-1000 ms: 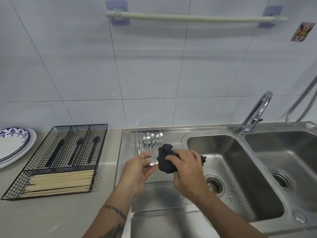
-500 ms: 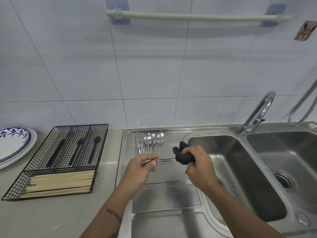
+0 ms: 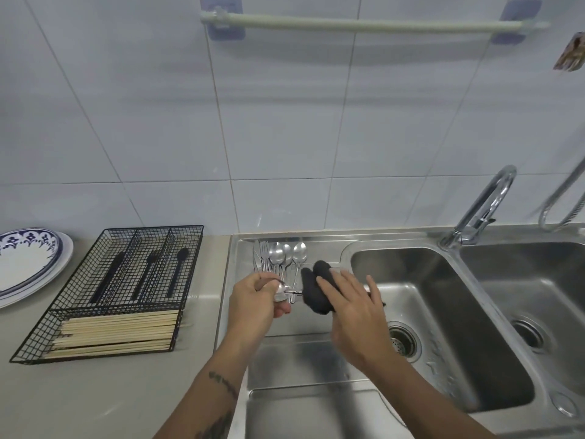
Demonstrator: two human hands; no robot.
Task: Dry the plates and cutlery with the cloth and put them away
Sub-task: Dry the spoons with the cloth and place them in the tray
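My left hand [image 3: 258,301] grips a steel spoon [image 3: 281,291] by its bowl, over the sink's draining board. My right hand [image 3: 354,312] holds a black cloth [image 3: 316,288] wrapped around the spoon's handle, just right of my left hand. Several more steel spoons and forks [image 3: 278,258] lie on the draining board behind my hands. A black wire cutlery tray [image 3: 79,299] stands on the counter to the left, with black utensils [image 3: 145,274] in its back compartments and wooden chopsticks [image 3: 117,331] in the front one. Blue-patterned plates [image 3: 28,264] are stacked at the far left.
A steel double sink [image 3: 443,327] fills the right side, with a curved tap [image 3: 484,207] between the basins and a hose at the far right. A towel rail [image 3: 364,25] hangs on the tiled wall above. Grey counter [image 3: 95,400] lies in front of the tray.
My right hand slid the cloth out along the spoon's handle to the right, then back toward my left hand. My left hand stayed in place holding the spoon.
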